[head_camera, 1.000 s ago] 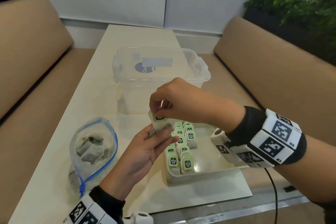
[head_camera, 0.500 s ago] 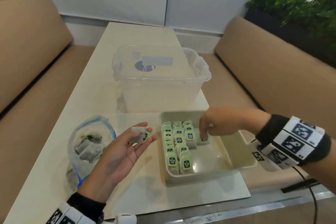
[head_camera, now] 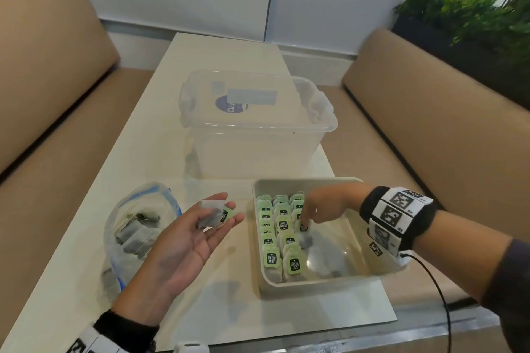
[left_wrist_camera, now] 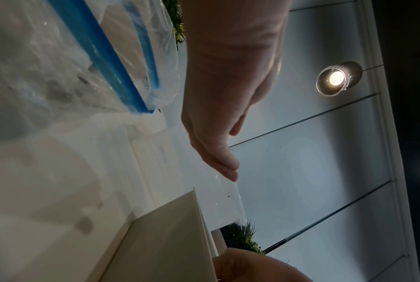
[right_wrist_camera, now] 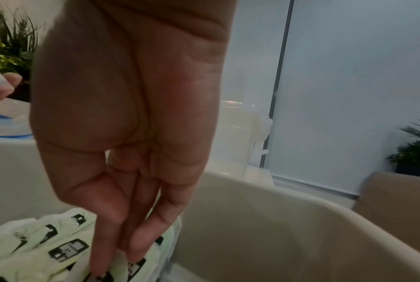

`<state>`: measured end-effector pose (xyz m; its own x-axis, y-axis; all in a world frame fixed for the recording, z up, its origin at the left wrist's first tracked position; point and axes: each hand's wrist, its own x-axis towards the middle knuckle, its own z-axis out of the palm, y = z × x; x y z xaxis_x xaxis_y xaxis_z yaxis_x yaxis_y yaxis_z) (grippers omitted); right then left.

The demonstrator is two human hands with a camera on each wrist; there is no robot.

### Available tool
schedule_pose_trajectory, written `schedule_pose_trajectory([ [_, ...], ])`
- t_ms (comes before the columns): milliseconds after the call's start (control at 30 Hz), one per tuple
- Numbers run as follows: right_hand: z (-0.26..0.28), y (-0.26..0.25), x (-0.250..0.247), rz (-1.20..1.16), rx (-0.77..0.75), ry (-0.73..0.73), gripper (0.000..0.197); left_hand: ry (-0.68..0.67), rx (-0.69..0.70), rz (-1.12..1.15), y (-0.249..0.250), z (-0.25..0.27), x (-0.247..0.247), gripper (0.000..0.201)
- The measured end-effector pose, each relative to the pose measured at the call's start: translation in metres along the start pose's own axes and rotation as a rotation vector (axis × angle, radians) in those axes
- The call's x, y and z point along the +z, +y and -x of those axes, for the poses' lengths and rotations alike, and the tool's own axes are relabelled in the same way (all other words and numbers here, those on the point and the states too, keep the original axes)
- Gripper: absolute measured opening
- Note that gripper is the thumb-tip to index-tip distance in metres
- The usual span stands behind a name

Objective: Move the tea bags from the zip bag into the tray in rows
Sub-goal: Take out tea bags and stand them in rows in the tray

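1. The left hand [head_camera: 183, 241] is lying palm up above the table [head_camera: 86, 238], between the zip bag [head_camera: 137, 226] and the tray [head_camera: 355, 275].
2. Its fingers are staying almost flat, and one tea bag [head_camera: 213, 213] is resting on them with nothing squeezing it.
3. The right hand [head_camera: 324, 203] is reaching down into the tray.
4. Its thumb and fingertips [right_wrist_camera: 107, 248] are pinching a tea bag with a green tag [head_camera: 303, 227] in the third row.
5. Three rows of tea bags [head_camera: 275, 229] are standing along the tray's left side.
6. More tea bags are sitting inside the open zip bag.
7. A clear box [head_camera: 258, 135] is sitting behind the tray.
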<state>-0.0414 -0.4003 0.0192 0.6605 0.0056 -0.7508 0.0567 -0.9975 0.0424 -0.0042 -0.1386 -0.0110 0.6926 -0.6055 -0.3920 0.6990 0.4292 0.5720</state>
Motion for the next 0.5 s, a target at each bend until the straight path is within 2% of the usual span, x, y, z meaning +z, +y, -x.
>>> schedule_pose_trajectory([
  [133, -0.005, 0.002, 0.001, -0.031, 0.032, 0.006, 0.04, -0.027, -0.014, 0.043, 0.001, -0.001, 0.001, 0.041],
  [267, -0.006, 0.007, 0.001, -0.078, 0.027, 0.077, 0.04, -0.05, -0.033, 0.057, -0.002, -0.003, 0.005, 0.041],
  [333, -0.001, 0.007, -0.003, -0.151, -0.019, 0.216, 0.035, -0.055, -0.049, 0.039, -0.004, -0.004, 0.006, 0.037],
  [400, 0.008, 0.0, -0.011, -0.265, -0.1, 0.455, 0.029, -0.061, -0.055, 0.016, -0.005, -0.005, 0.009, 0.038],
  [467, 0.019, -0.016, -0.021, -0.418, -0.24, 0.674, 0.028, -0.077, -0.061, -0.024, -0.007, -0.004, 0.013, 0.035],
  [500, 0.025, -0.027, -0.026, -0.468, -0.316, 0.738, 0.029, -0.087, -0.066, -0.045, -0.008, -0.004, 0.015, 0.034],
])
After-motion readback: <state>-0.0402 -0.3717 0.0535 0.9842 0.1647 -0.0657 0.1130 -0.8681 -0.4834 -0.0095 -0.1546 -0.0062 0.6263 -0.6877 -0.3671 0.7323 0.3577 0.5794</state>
